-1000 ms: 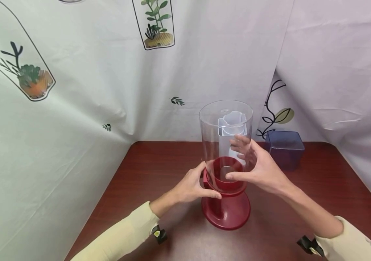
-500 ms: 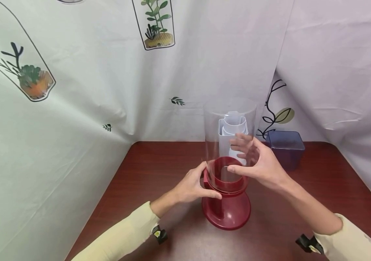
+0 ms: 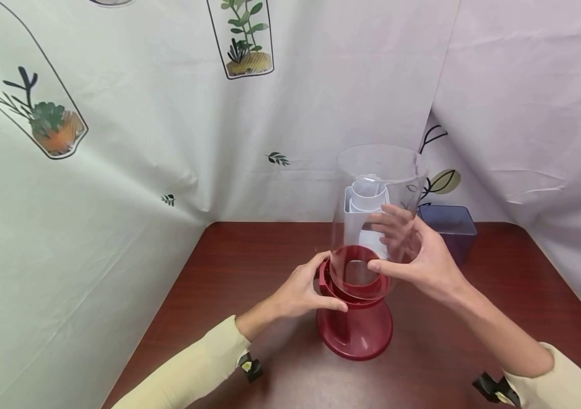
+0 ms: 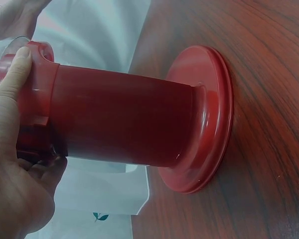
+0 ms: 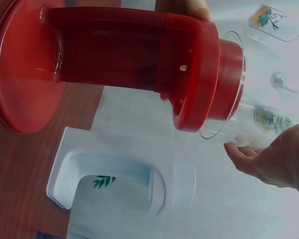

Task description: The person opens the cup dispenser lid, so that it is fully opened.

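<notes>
A red stand [image 3: 355, 336] with a round foot stands upright on the table. My left hand [image 3: 292, 291] grips its upper ring, the thumb along the front, as the left wrist view also shows on the red stand [image 4: 124, 117]. My right hand [image 3: 435, 262] holds a clear open-topped cylinder [image 3: 345, 201] from the right, thumb in front and fingers behind. The cylinder leans right. Its lower rim surrounds the stand's red inner collar [image 5: 230, 74], and a gap shows between rim and outer ring in the right wrist view.
Behind the cylinder stands a white container [image 3: 352, 227], partly seen through the clear wall. A translucent blue box [image 3: 456, 233] sits at the back right, partly behind my right hand. White printed curtains [image 3: 167, 113] surround the brown table [image 3: 249, 250].
My right hand has moved right and slightly up with the clear cylinder, whose top now leans further right. My left hand and the red stand have stayed in place.
</notes>
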A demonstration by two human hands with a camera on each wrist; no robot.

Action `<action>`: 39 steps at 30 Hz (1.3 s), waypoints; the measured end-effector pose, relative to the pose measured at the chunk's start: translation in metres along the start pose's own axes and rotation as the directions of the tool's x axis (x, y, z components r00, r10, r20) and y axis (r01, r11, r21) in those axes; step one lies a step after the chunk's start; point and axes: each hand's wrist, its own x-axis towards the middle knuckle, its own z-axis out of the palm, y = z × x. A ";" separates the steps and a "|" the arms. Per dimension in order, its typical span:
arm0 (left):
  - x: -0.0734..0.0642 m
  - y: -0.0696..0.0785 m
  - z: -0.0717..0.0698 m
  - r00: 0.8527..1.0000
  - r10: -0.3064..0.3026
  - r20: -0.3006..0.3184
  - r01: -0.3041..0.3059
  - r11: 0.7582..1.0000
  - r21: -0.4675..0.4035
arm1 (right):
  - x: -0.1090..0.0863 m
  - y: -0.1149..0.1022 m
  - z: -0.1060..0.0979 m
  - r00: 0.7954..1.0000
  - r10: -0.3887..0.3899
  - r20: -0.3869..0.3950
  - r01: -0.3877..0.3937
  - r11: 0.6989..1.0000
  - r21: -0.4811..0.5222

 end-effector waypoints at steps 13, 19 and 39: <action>0.003 0.002 0.002 1.000 -0.003 -0.004 0.003 0.999 0.037 | -0.007 -0.008 -0.006 0.998 -0.045 -0.037 0.047 0.996 0.080; 0.003 0.002 0.002 1.000 -0.018 -0.014 0.019 0.999 0.046 | -0.010 -0.007 -0.012 0.996 -0.070 -0.054 0.078 0.985 0.151; 0.005 0.000 0.003 1.000 -0.003 -0.014 0.003 1.000 0.026 | -0.021 0.001 -0.029 0.989 -0.122 -0.081 0.139 0.957 0.255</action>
